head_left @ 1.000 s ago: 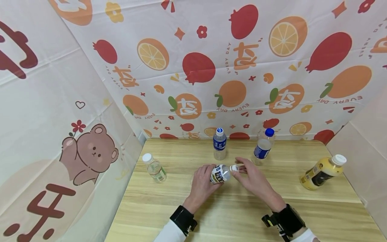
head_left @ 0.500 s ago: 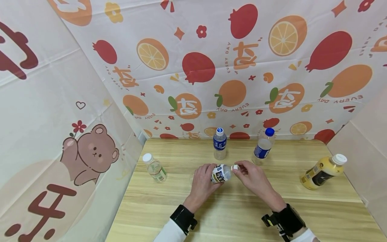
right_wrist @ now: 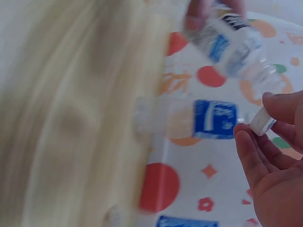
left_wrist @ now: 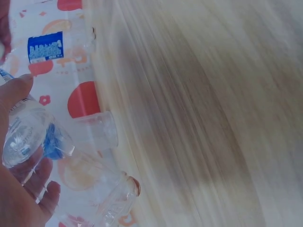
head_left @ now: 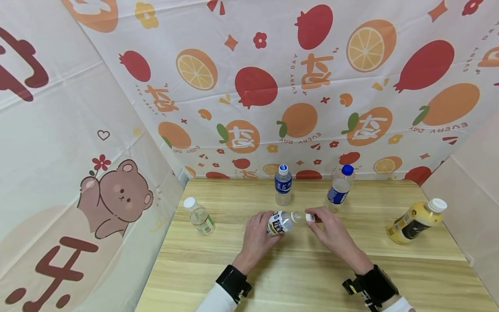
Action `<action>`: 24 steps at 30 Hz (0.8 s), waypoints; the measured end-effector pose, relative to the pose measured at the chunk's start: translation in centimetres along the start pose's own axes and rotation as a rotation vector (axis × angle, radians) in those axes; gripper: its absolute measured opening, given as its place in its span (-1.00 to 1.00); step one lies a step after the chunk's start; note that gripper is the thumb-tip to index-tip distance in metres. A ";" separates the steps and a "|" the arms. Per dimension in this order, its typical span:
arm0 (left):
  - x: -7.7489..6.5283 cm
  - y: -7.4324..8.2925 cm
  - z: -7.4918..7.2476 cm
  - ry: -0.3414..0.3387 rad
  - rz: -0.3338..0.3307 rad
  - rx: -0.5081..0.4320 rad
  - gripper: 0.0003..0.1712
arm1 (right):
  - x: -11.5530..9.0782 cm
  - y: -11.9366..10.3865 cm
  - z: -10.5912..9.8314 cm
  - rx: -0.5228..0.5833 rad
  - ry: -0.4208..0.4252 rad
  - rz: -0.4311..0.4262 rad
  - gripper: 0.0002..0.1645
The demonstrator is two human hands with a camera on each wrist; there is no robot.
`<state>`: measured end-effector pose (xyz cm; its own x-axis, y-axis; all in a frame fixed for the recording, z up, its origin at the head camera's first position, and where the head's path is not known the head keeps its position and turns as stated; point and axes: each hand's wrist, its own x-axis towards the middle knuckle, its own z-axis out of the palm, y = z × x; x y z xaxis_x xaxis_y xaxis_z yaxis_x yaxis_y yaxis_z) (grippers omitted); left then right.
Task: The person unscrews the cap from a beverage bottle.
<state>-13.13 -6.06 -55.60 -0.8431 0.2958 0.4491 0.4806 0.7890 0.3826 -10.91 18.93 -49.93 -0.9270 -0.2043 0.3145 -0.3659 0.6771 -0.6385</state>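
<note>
My left hand is wrapped round a clear plastic bottle with a white, black and yellow label, held tilted with its neck to the right. The bottle's mouth is uncovered. Between thumb and fingers, my right hand pinches a white bottle cap, a small gap away from that mouth. In the right wrist view the cap shows apart from the bottle's neck. The left wrist view has the clear lower part of the bottle below my left palm.
Behind the hands stand a blue-labelled bottle and a blue-capped bottle. A white-capped clear bottle is at left, a yellow drink bottle at right. The wooden table meets a fruit-print cloth at the back.
The white cap has come off the bottle's mouth and moved right with my right hand. My left hand has shifted slightly left with the bottle.
</note>
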 end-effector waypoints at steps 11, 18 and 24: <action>-0.4 -0.8 -0.4 0.026 -0.044 -0.055 -0.10 | -1.3 3.6 1.9 -0.092 -0.029 0.013 -0.61; -0.7 -1.2 -0.4 0.023 -0.057 -0.068 -0.09 | -2.0 5.3 3.3 -0.177 -0.048 -0.002 -0.66; -0.9 -1.5 -0.4 0.045 -0.044 -0.088 -0.11 | -2.6 6.3 4.0 -0.216 -0.128 0.081 -0.71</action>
<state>-13.01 -7.68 -56.25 -0.8530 0.2362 0.4654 0.4647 0.7498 0.4711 -11.13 20.91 -57.57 -0.9606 -0.2213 0.1682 -0.2762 0.8272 -0.4892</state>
